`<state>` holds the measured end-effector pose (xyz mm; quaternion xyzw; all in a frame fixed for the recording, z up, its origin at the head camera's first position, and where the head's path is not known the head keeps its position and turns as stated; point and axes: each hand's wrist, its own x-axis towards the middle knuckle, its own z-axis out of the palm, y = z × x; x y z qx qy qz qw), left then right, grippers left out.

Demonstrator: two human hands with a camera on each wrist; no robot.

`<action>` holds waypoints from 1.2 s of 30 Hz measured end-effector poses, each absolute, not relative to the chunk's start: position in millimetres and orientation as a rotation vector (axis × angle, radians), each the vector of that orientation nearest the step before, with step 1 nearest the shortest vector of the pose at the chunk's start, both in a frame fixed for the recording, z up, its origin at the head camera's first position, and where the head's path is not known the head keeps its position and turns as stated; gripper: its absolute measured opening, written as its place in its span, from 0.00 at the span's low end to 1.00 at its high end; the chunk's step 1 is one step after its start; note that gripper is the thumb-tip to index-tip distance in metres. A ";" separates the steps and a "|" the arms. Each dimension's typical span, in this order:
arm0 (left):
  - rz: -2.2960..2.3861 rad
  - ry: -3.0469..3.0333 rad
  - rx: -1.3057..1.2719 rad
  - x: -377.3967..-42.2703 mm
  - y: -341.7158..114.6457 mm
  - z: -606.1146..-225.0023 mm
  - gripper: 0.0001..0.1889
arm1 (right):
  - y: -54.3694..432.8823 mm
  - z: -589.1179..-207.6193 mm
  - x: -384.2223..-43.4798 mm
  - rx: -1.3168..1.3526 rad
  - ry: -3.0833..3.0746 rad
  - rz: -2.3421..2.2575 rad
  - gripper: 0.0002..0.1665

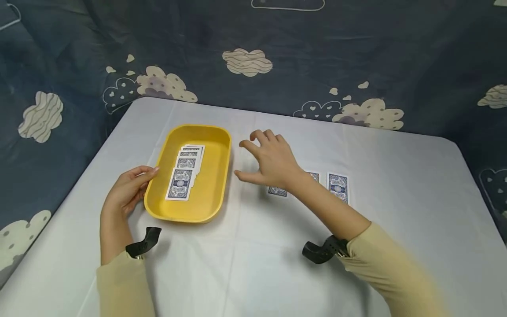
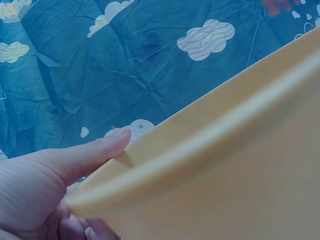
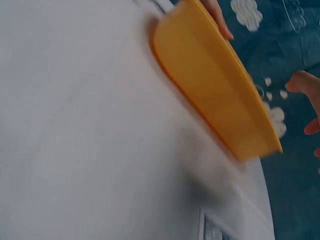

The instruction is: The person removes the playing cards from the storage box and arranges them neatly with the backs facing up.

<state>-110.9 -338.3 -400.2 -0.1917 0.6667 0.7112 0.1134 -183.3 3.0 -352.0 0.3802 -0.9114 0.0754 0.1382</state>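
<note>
My left hand [image 1: 127, 190] grips the left rim of a yellow tray [image 1: 210, 180]. In the left wrist view its thumb [image 2: 97, 152] lies over the rim, with the other fingers partly hidden below. Several playing cards [image 1: 179, 184] overlap in a column inside the tray, their blue patterned backs up. My right hand [image 1: 273, 160] hovers just right of the tray, holding nothing, with thumb and fingers spread apart. Beneath and behind it are a partly covered card [image 1: 277, 192], another card [image 1: 314, 176] mostly hidden by the forearm, and a card [image 1: 338, 186] farther right.
A white cloth [image 1: 245, 273] covers the table. Behind it hangs a dark curtain [image 1: 277, 44] with cloud prints. Each wrist carries a black strap mount, the right one [image 1: 325, 250] just above the table.
</note>
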 end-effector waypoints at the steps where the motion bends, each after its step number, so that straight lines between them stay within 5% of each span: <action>1: 2.082 1.959 -0.568 -110.8 -339.3 -400.2 0.14 | -7.5 -351.6 -182.3 1.122 -2.635 0.231 0.39; 21: 2.068 1.975 -0.533 -115.1 -342.5 -404.8 0.16 | -153.2 -388.9 -158.7 1.307 -2.900 0.148 0.42; 28: 2.036 2.000 -0.539 -118.9 -337.7 -405.8 0.19 | -160.6 -401.8 -158.5 1.174 -3.077 0.092 0.57; 36: 2.074 1.945 -0.598 -116.8 -340.5 -404.4 0.19 | -164.9 -404.8 -158.3 1.201 -3.122 0.185 0.54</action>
